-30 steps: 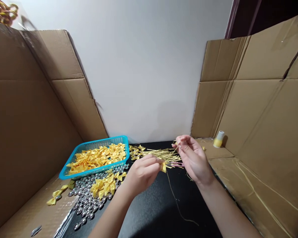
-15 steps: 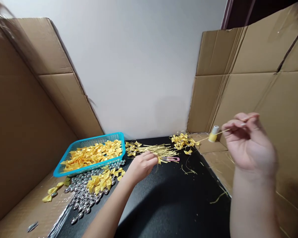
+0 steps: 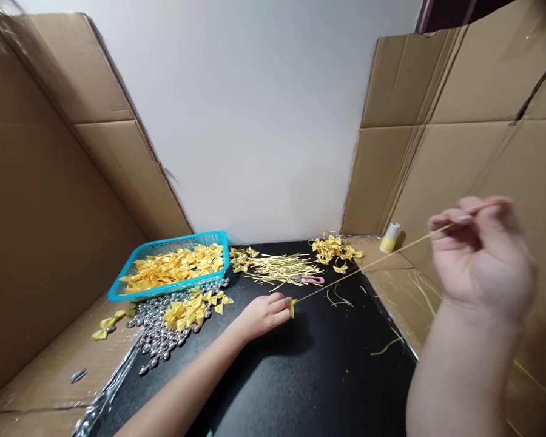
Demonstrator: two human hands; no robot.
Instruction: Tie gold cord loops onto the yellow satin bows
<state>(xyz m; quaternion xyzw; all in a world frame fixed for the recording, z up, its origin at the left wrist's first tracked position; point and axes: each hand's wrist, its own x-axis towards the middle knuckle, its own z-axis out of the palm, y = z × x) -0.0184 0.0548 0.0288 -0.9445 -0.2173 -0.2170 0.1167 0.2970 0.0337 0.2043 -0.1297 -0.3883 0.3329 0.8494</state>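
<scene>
Head view: from where I stand, a black desk (image 3: 346, 370) carries a blue basket (image 3: 226, 252) of yellow bows (image 3: 177, 267), with gold strips (image 3: 282, 267) nearby. Raised at the right, the right hand (image 3: 485, 261) pinches its fingers together on a yellow thread (image 3: 364, 268), which runs straight down to a small bow (image 3: 293, 308) clamped in the left hand's (image 3: 264, 314) fingers.

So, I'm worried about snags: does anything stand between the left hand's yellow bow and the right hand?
Nothing visible does: the thread runs straight from the bow in the left hand to the right hand. The pink-handled tool and the spool sit beyond that line, not across it.
</scene>
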